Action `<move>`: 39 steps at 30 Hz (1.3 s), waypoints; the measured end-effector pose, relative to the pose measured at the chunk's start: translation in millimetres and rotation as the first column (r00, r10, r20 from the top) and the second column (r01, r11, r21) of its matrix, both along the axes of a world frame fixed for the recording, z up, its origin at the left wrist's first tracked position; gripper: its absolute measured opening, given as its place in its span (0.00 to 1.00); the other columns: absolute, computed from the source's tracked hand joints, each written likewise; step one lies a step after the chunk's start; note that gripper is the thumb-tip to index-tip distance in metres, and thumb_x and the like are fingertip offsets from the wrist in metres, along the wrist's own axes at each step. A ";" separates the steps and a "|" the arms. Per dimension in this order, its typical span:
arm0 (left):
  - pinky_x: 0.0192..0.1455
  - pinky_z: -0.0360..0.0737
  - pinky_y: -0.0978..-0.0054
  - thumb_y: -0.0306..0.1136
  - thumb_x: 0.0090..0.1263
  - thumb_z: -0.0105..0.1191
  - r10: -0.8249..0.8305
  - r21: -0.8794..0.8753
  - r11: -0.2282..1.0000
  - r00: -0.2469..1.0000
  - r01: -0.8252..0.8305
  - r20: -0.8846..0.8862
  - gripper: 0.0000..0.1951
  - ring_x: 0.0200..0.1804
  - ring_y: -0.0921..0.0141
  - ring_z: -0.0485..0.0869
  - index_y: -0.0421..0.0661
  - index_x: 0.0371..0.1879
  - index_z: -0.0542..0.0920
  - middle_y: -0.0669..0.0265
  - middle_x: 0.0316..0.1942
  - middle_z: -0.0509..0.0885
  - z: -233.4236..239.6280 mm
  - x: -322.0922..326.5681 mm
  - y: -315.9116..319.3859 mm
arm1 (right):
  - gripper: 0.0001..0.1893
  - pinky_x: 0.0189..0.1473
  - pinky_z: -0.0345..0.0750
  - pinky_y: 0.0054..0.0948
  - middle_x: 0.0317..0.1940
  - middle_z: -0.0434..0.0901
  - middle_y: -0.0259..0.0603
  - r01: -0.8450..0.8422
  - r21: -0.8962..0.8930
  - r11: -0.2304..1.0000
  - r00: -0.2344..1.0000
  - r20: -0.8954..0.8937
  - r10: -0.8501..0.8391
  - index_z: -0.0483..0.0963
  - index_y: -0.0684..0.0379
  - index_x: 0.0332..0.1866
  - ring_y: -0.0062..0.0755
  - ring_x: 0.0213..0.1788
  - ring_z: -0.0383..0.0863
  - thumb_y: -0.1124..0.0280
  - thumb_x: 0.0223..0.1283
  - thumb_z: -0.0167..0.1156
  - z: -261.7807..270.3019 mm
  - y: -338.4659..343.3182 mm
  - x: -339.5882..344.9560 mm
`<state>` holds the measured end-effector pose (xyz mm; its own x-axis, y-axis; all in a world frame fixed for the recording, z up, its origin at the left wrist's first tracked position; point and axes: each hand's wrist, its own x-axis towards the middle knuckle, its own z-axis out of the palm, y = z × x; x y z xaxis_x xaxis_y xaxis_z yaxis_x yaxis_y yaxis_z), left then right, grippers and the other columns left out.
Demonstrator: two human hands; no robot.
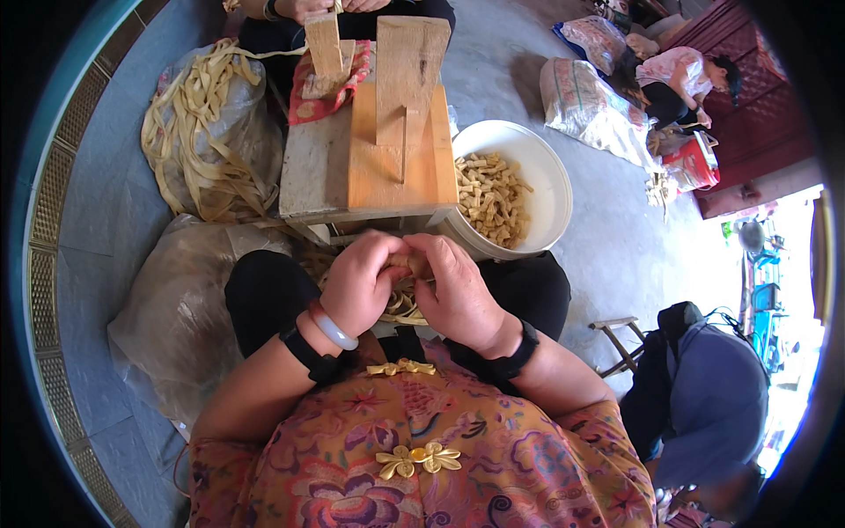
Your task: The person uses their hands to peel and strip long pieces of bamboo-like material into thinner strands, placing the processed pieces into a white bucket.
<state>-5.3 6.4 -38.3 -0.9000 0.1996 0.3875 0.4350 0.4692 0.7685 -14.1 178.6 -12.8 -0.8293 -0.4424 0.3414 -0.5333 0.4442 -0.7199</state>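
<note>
My left hand [360, 280], with a pale bangle and a black band at the wrist, meets my right hand [465, 290] above my lap. Between them the fingers pinch a small tan piece of flat strip [400, 262], partly hidden by the fingers. More tan strips [404, 305] lie below, between my knees. Just past my hands is a low table [310, 162] bearing an orange-brown board [373, 175]. An upright wooden plank [409, 72] and a thin rod [404, 155] stand on that board. A white bucket [554, 191] holds many short, bunched tan pieces [492, 204].
Long tan strips [198, 132] are heaped on a plastic bag at left, near another plastic bag [178, 317]. Across the table, a person's hands [317, 8] are by a wooden block [323, 46] on red cloth. Sacks [587, 105], two more people and a stool [620, 343] are at right.
</note>
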 end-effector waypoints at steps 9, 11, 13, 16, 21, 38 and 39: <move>0.50 0.77 0.75 0.25 0.70 0.56 -0.227 0.515 0.854 0.943 0.071 0.246 0.07 0.45 0.73 0.79 0.37 0.44 0.79 0.66 0.44 0.80 -7.6 4.1 -10.7 | 0.07 0.32 0.75 0.30 0.27 0.77 0.42 -0.004 -0.165 0.986 0.933 0.354 0.063 0.74 0.63 0.40 0.33 0.27 0.77 0.74 0.59 0.63 -4.2 3.4 0.8; 0.46 0.78 0.76 0.25 0.71 0.55 -0.122 0.276 0.956 0.992 0.105 0.045 0.07 0.44 0.73 0.80 0.36 0.44 0.79 0.63 0.42 0.80 -10.1 5.3 -9.9 | 0.06 0.31 0.75 0.29 0.26 0.77 0.41 -0.037 -0.131 0.991 0.909 0.407 0.087 0.74 0.63 0.39 0.30 0.26 0.76 0.72 0.63 0.61 -1.1 2.6 1.7; 0.40 0.77 0.77 0.28 0.74 0.52 -0.092 0.338 0.941 0.982 0.031 0.167 0.07 0.37 0.75 0.78 0.38 0.42 0.78 0.65 0.33 0.79 -6.7 7.1 -8.7 | 0.07 0.31 0.75 0.27 0.25 0.77 0.40 -0.066 -0.082 0.994 0.880 0.464 0.097 0.75 0.64 0.36 0.27 0.26 0.76 0.71 0.67 0.58 -5.8 1.6 2.4; 0.35 0.73 0.80 0.31 0.77 0.47 0.058 0.278 0.952 0.964 -0.132 0.260 0.09 0.29 0.77 0.74 0.39 0.37 0.77 0.68 0.25 0.77 5.8 2.1 -17.4 | 0.13 0.28 0.73 0.23 0.21 0.75 0.35 -0.036 -0.348 0.937 0.725 0.636 0.264 0.73 0.64 0.31 0.21 0.23 0.73 0.68 0.72 0.52 5.3 4.3 11.0; 0.33 0.75 0.76 0.30 0.75 0.49 0.071 0.122 0.989 0.988 -0.088 0.137 0.06 0.28 0.72 0.79 0.41 0.37 0.77 0.63 0.26 0.81 8.1 -3.7 -24.7 | 0.09 0.36 0.76 0.25 0.29 0.78 0.38 -0.058 -0.390 0.919 0.862 0.444 0.243 0.73 0.64 0.39 0.26 0.31 0.77 0.69 0.73 0.50 0.7 9.4 -4.2; 0.27 0.67 0.86 0.34 0.76 0.48 -0.473 0.552 0.829 0.636 0.087 0.609 0.08 0.24 0.84 0.67 0.44 0.37 0.76 0.75 0.23 0.73 24.3 -44.0 -58.0 | 0.09 0.34 0.77 0.33 0.29 0.78 0.43 -0.197 -0.036 0.980 0.978 -0.074 0.194 0.73 0.61 0.37 0.43 0.31 0.80 0.84 0.50 0.61 30.4 18.6 -45.8; 0.26 0.67 0.86 0.34 0.75 0.49 -0.424 0.520 0.851 0.674 0.068 0.605 0.07 0.24 0.84 0.67 0.44 0.36 0.76 0.76 0.23 0.73 27.8 -51.2 -56.3 | 0.10 0.35 0.77 0.33 0.29 0.78 0.43 -0.216 -0.034 0.976 0.970 -0.119 0.211 0.73 0.61 0.37 0.43 0.31 0.80 0.84 0.50 0.61 26.8 17.3 -56.5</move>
<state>-56.5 -49.9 -10.5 -0.8779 0.4315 -0.2076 -0.2407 -0.0228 0.9703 -70.6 195.9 13.9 -0.6715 -0.5868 0.4525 -0.6921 0.2787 -0.6658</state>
